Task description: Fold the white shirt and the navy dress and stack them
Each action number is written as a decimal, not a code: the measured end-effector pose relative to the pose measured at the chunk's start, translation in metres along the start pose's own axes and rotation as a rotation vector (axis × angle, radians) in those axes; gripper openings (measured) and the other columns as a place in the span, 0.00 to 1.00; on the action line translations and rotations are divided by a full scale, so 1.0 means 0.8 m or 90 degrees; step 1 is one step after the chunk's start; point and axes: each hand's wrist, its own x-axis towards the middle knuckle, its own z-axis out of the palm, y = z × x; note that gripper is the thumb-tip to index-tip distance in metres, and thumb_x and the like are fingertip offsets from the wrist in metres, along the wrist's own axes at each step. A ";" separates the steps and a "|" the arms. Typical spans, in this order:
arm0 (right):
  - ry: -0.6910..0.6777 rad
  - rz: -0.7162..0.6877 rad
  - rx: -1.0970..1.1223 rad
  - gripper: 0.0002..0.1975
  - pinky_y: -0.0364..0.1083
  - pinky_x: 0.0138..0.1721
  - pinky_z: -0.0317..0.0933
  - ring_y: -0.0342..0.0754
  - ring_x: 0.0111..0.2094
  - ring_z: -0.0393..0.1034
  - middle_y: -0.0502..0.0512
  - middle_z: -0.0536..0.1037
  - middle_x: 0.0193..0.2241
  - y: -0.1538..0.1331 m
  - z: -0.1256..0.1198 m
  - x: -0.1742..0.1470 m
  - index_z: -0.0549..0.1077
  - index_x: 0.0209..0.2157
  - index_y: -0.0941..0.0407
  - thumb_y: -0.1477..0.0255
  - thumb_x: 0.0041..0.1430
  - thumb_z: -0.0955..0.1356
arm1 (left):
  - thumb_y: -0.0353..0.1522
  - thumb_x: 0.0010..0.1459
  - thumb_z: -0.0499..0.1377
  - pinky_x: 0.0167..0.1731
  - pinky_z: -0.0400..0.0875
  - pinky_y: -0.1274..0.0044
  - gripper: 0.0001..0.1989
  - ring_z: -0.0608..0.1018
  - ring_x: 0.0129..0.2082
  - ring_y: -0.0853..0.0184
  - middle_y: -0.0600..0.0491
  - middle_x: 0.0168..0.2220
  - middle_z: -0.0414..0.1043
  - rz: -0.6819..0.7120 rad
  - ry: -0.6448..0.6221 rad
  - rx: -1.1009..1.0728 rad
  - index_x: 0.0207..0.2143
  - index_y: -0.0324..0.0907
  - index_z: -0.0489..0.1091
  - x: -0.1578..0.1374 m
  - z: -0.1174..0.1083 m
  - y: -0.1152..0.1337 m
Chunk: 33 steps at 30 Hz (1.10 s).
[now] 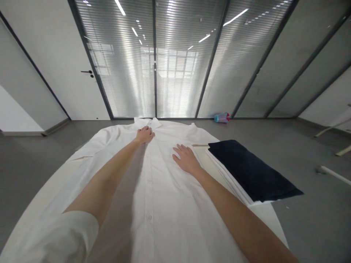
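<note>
A white button-up shirt lies front side up, its collar at the far end and its button placket running down the middle. My left hand is on the placket just below the collar, fingers bent and closed on the cloth; the fingertips are partly hidden. To its right and nearer me, my right hand rests flat on the shirt's chest with fingers spread. Right of the shirt, a folded dark navy cloth sits on top of folded white cloth.
The shirt covers much of a pale round-edged table. A blue and red object stands on the grey floor by the glass partition. Pale furniture legs show at right, and a door at left.
</note>
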 end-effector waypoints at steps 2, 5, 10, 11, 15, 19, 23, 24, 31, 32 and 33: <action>-0.006 0.002 0.000 0.26 0.58 0.68 0.44 0.58 0.69 0.52 0.61 0.59 0.68 0.000 0.000 0.000 0.65 0.65 0.56 0.62 0.71 0.58 | 0.42 0.66 0.49 0.59 0.58 0.59 0.21 0.66 0.62 0.53 0.43 0.60 0.66 -0.001 -0.006 0.005 0.56 0.44 0.68 0.001 -0.001 -0.002; -0.009 0.004 0.004 0.26 0.58 0.68 0.43 0.58 0.69 0.51 0.61 0.59 0.68 0.000 0.000 0.001 0.65 0.65 0.55 0.61 0.71 0.58 | 0.45 0.65 0.50 0.59 0.58 0.60 0.24 0.65 0.62 0.52 0.42 0.61 0.66 -0.010 -0.020 0.012 0.56 0.43 0.67 0.009 -0.003 -0.005; -0.007 0.003 0.003 0.26 0.59 0.67 0.44 0.59 0.69 0.52 0.61 0.59 0.68 0.000 -0.001 0.001 0.65 0.65 0.56 0.61 0.71 0.58 | 0.48 0.64 0.50 0.59 0.56 0.54 0.30 0.61 0.64 0.44 0.35 0.65 0.58 -0.063 -0.008 0.017 0.59 0.38 0.66 0.016 0.001 -0.005; -0.008 0.003 0.002 0.26 0.59 0.67 0.44 0.59 0.68 0.52 0.61 0.59 0.68 0.000 -0.001 0.001 0.65 0.65 0.56 0.61 0.71 0.58 | 0.49 0.63 0.50 0.59 0.56 0.54 0.30 0.61 0.64 0.44 0.35 0.66 0.57 -0.071 -0.001 0.014 0.59 0.38 0.66 0.015 0.002 -0.004; -0.005 0.001 0.002 0.26 0.59 0.67 0.44 0.59 0.69 0.51 0.61 0.59 0.68 0.001 0.001 0.002 0.65 0.65 0.56 0.61 0.71 0.57 | 0.48 0.63 0.50 0.59 0.56 0.54 0.31 0.65 0.62 0.46 0.37 0.63 0.63 -0.080 0.018 -0.008 0.62 0.41 0.63 0.011 0.006 -0.005; -0.008 0.002 0.001 0.27 0.58 0.67 0.44 0.59 0.69 0.51 0.61 0.59 0.68 0.001 0.001 0.002 0.65 0.65 0.56 0.60 0.71 0.57 | 0.45 0.63 0.53 0.60 0.55 0.56 0.28 0.64 0.63 0.49 0.42 0.64 0.63 -0.057 0.049 -0.039 0.62 0.46 0.65 0.004 0.005 -0.006; -0.006 0.001 0.005 0.26 0.58 0.67 0.44 0.58 0.69 0.52 0.61 0.59 0.68 0.000 -0.001 0.001 0.65 0.65 0.56 0.61 0.71 0.57 | 0.46 0.63 0.54 0.61 0.54 0.56 0.24 0.59 0.66 0.47 0.42 0.68 0.54 -0.084 0.083 -0.031 0.58 0.49 0.71 -0.001 0.004 -0.003; -0.006 0.001 0.006 0.26 0.58 0.67 0.43 0.58 0.69 0.52 0.61 0.59 0.68 0.000 -0.001 0.001 0.65 0.65 0.56 0.61 0.71 0.57 | 0.47 0.63 0.54 0.61 0.54 0.56 0.26 0.59 0.66 0.47 0.41 0.67 0.54 -0.098 0.083 -0.028 0.60 0.49 0.69 -0.001 0.005 -0.002; -0.001 0.002 0.005 0.26 0.57 0.68 0.43 0.58 0.69 0.52 0.61 0.59 0.68 0.000 0.000 0.001 0.65 0.65 0.56 0.61 0.71 0.58 | 0.50 0.62 0.50 0.59 0.54 0.55 0.35 0.64 0.63 0.44 0.35 0.64 0.61 -0.133 0.047 -0.011 0.63 0.38 0.62 0.006 0.007 -0.003; 0.001 0.001 0.004 0.26 0.57 0.68 0.44 0.58 0.69 0.52 0.61 0.59 0.68 0.000 0.001 0.002 0.65 0.65 0.56 0.61 0.71 0.58 | 0.50 0.61 0.50 0.59 0.55 0.55 0.35 0.64 0.62 0.44 0.34 0.63 0.62 -0.138 0.051 -0.013 0.63 0.38 0.62 0.006 0.007 -0.003; 0.001 0.000 0.003 0.26 0.58 0.67 0.44 0.58 0.69 0.52 0.61 0.60 0.68 0.001 0.001 0.002 0.65 0.65 0.56 0.61 0.71 0.58 | 0.50 0.61 0.51 0.58 0.56 0.55 0.35 0.65 0.61 0.43 0.35 0.63 0.63 -0.143 0.056 -0.016 0.63 0.38 0.62 0.006 0.007 -0.004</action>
